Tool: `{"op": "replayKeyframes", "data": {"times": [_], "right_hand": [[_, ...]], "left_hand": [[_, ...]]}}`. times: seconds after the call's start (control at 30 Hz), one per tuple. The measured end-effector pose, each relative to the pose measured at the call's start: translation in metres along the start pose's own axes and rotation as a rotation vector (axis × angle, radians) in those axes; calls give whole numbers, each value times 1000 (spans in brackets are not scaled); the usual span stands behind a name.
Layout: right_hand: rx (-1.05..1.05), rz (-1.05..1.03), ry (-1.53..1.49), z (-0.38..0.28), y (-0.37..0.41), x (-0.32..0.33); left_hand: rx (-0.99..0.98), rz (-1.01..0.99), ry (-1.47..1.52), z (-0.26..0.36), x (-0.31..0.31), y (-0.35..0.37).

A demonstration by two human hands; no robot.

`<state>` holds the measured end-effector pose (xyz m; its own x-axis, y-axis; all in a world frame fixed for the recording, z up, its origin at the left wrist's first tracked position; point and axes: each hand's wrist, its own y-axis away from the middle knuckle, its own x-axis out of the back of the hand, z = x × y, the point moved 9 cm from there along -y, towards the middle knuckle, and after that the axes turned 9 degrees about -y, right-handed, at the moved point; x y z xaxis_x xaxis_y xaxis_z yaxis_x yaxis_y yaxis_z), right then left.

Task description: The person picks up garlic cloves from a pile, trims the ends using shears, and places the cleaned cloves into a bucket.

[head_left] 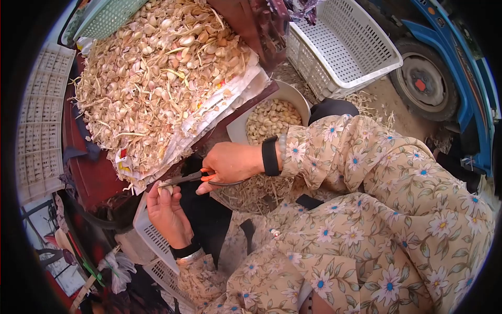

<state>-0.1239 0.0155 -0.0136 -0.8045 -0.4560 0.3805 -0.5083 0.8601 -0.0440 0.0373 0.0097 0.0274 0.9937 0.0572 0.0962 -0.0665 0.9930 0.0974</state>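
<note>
My right hand (230,163) is closed round the orange-trimmed handles of a pair of scissors (184,179). Their blades point left and reach the fingertips of my left hand (170,217). Between that hand's thumb and fingers is a small pale garlic clove (166,190), partly covered by the fingers and the blades. Just above both hands, a large heap of garlic cloves (162,78) with loose skins and stalks lies on a white sheet (209,112) over a dark red table. Behind my right wrist, a white bucket (294,90) holds many cleaner, pale cloves.
A white plastic crate (342,78) stands at the upper right, near a blue vehicle's wheel (424,81). Another white crate (42,125) leans at the left, and a green basket (112,18) sits at the top. Skins and stalks (261,193) litter the ground below my right arm.
</note>
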Motion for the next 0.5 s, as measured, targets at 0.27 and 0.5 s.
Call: {"op": "replayKeyframes", "data": {"times": [0.27, 0.5], "right_hand": [[-351, 38, -647, 32, 3, 7], [-356, 121, -757, 27, 6, 19]], "left_hand": [[10, 196, -216, -10, 113, 29], [508, -24, -1515, -96, 269, 54]]}}
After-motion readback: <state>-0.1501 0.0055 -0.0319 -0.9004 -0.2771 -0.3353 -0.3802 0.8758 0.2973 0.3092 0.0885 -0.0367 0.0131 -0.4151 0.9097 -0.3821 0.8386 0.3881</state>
